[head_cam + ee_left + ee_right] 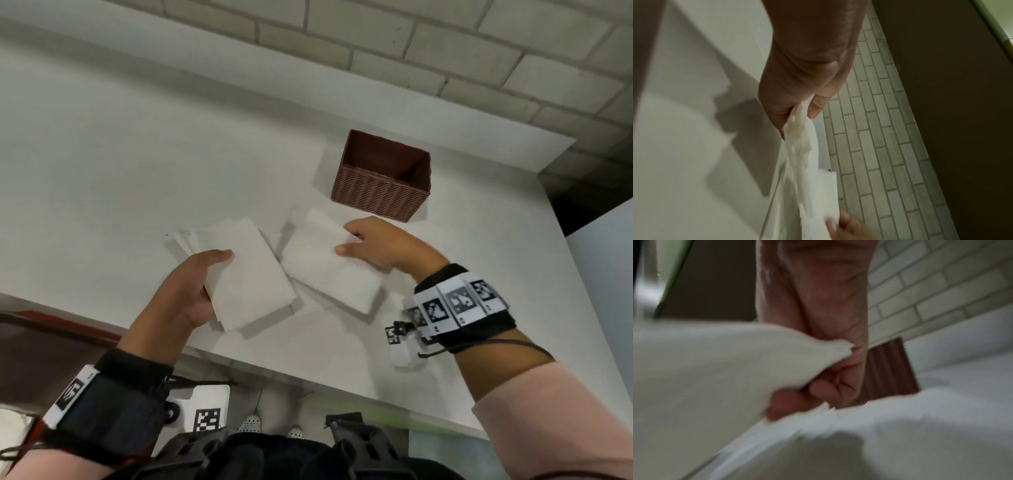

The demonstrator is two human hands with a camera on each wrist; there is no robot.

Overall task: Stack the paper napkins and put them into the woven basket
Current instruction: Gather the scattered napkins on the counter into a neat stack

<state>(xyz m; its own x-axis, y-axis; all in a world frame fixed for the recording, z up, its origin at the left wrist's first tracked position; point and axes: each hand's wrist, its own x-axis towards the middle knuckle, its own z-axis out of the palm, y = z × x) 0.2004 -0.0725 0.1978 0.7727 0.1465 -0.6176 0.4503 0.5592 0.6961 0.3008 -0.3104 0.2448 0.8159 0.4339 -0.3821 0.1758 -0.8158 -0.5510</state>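
Observation:
My left hand [191,287] holds a stack of white paper napkins [246,270] just above the table, thumb on top and fingers underneath. In the left wrist view the same stack [803,154] is pinched edge-on by the left hand [797,112]. A second white napkin [329,270] is pinched at its far corner by my right hand [366,245] and lifted off other napkins lying below. The right wrist view shows that napkin [725,369] between the thumb and curled fingers [818,392]. The brown woven basket [380,192] stands just beyond the right hand, and nothing shows inside it.
More white napkins [342,308] lie spread on the white table [120,171] under both hands. A brick wall [411,41] runs along the far side. The table's near edge [308,373] is close to my body, and its right edge drops off beside the basket.

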